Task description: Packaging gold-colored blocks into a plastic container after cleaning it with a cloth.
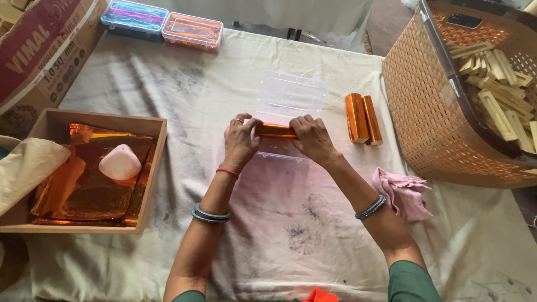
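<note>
My left hand [240,141] and my right hand [312,138] grip the two ends of an orange foil-wrapped bar [275,131]. The bar sits over the tray of an open clear plastic box [288,98], whose lid stands raised behind it. Both hands meet at the middle of a white cloth-covered table [196,95]. Two more foil-wrapped bars [363,118] lie side by side just right of the box.
A wooden tray [151,173] at the left holds orange foil sheets and a white pad [119,163]. A woven basket [425,106] of bare wooden sticks stands at the right. A pink rag [404,192] lies near my right forearm. Two closed plastic boxes [162,23] sit at the far edge; a cardboard carton [39,45] is at the far left.
</note>
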